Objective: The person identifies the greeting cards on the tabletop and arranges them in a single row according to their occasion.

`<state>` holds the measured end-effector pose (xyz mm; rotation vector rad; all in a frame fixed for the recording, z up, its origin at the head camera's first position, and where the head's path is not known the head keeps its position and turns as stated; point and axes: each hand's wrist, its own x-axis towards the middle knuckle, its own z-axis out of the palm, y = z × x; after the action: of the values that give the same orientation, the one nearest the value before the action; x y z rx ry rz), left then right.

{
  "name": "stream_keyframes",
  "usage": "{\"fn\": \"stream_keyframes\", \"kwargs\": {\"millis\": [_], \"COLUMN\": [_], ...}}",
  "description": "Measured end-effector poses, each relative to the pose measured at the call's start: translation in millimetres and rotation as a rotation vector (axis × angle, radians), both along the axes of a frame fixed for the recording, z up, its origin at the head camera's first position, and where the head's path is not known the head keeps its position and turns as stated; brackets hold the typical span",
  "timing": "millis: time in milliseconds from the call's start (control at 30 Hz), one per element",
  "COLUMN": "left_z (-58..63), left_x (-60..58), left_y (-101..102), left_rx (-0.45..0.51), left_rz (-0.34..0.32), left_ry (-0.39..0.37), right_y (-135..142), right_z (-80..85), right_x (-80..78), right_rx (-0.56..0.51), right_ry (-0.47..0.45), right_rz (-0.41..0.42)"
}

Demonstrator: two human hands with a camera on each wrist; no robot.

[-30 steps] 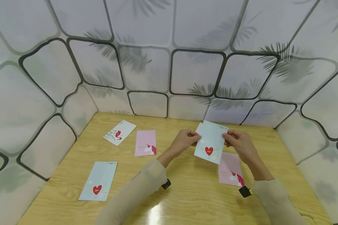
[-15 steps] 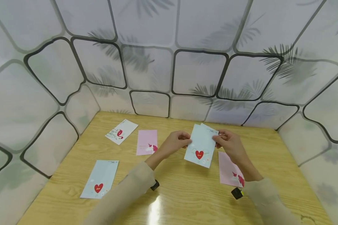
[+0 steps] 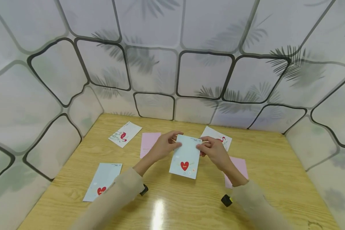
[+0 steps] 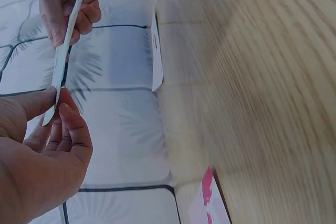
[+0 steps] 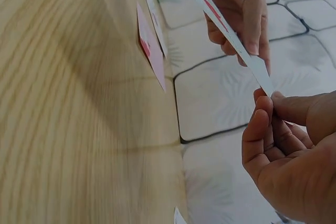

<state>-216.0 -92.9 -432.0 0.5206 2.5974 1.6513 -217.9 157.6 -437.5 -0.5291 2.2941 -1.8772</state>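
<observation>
Both hands hold a light blue card with a red heart, raised above the wooden table. My left hand pinches its left edge near the top, thumb in front and fingers behind. At the opposite edge my right hand pinches it the same way. Seen nearly edge-on, the card stretches between the two hands in the left wrist view. A white flamingo card lies behind the right hand, partly covered by it. Under the right wrist lies a pink unicorn card, mostly hidden by the forearm.
On the table's left side lie another white flamingo card, a second pink card partly behind the left hand, and a second blue heart card beside the left sleeve. A patterned wall borders the wooden table.
The hands have carried the blue card left and slightly toward the front edge. The white flamingo card on the right, earlier mostly hidden behind it, now shows.
</observation>
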Motion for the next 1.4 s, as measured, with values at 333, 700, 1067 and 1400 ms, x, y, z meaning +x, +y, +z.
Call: {"fn": "stream_keyframes", "kwargs": {"millis": [333,700,1067,1400], "left_z": [-0.5,-4.1,1.8,4.8], "left_x": [20.1,39.5,46.5,50.8], "left_y": [-43,-90,-121,-134], "left_rx": [-0.052,-0.048,-0.093,-0.163], "left_rz": [0.085,0.155,0.172,0.187], "left_ry": [0.011,-0.083,-0.060,-0.106], "right_y": [-44,-87,-118,-138], "right_z": [-3.1,-6.3,-6.4,-12.7], "right_x": [7.3,10.8,20.5,27.9], "right_rx": [0.014,0.018,0.024,0.033], "right_ry": [0.000,-0.010,-0.016,-0.070], "right_rz": [0.049,0.139,0.139,0.106]}}
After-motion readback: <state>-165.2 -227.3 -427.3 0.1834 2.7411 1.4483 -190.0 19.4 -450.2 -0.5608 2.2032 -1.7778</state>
